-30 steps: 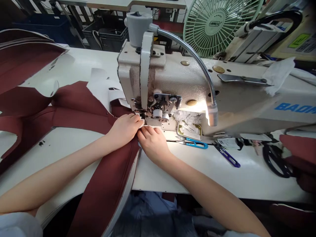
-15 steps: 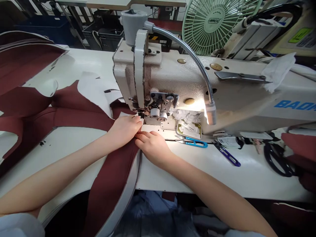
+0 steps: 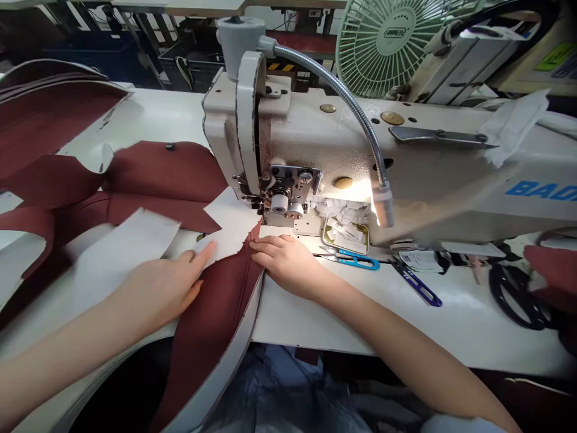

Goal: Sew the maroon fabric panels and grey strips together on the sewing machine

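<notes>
My left hand (image 3: 169, 282) is over the burgundy material, its index finger stretched out and thumb apart. The index fingertip reaches the edge of a torn-edged white sheet piece (image 3: 232, 225), which lies partly under the sewing machine's presser area. Behind the left hand is a larger white piece (image 3: 121, 252), blurred by motion. My right hand (image 3: 288, 264) has its fingers together, gripping the edge of the burgundy panel (image 3: 210, 325) just in front of the sewing machine head (image 3: 279, 198). That panel has a seam and a pale edge strip (image 3: 216, 376), and hangs over the table's front.
Right of my right hand lie a small tray (image 3: 345, 236), blue thread snips (image 3: 356, 260), purple snips (image 3: 419, 285) and black-handled scissors (image 3: 514, 297). A bendable lamp (image 3: 382, 204) hangs by the machine arm. More burgundy pieces (image 3: 162, 171) cover the left; a green fan (image 3: 396, 45) stands behind.
My left hand has left the needle area and moved left and down. The white piece on the left has swung down, uncovering burgundy material. The right hand stays nearly in place.
</notes>
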### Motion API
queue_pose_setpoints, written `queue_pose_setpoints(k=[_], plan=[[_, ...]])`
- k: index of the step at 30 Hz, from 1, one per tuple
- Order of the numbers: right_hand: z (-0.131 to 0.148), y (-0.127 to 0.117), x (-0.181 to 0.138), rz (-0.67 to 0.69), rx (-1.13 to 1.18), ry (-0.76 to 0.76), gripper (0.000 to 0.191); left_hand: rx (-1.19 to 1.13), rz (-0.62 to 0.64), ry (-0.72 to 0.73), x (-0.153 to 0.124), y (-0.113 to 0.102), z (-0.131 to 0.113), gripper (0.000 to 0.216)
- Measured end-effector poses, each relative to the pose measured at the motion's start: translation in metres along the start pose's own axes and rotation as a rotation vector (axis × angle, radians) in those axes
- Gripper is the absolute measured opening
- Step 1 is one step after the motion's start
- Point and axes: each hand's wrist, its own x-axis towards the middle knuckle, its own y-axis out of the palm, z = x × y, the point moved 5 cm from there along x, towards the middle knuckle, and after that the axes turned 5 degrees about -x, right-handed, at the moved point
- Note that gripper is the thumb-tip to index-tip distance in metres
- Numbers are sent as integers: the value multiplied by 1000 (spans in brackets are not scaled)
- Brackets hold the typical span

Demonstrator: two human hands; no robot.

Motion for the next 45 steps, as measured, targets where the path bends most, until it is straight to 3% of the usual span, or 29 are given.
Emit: queue_pose_setpoints(k=[3, 7, 9, 11, 13, 15, 24, 31, 45], plan=[[1, -12, -1, 82, 29, -39, 24, 12, -196, 64, 7, 5, -3, 64], [0, -22, -1, 179, 76, -50, 26, -84, -471, 233, 27, -9, -6, 44], [0, -24, -1, 201, 86, -51, 25, -218, -440, 289, 36, -12, -10, 42], [1, -24, 0, 218, 78, -44, 22, -382, -314, 313, 46, -12, -17, 37], [1, -23, 0, 232, 59, -46, 21, -518, -203, 281, 54, -11, -23, 36], [1, -23, 0, 235, 37, -49, 22, -555, -170, 243, 60, -11, -27, 43], [-12, -18, 0, 169, -29, -9, 22, -159, -327, 236, 80, -18, -30, 34], [-20, -20, 5, 162, -67, 48, 41, -107, -314, 230, 89, -34, -39, 29], [-10, 0, 25, 160, -171, 187, 37, -72, -300, 315, 100, -47, -46, 20]])
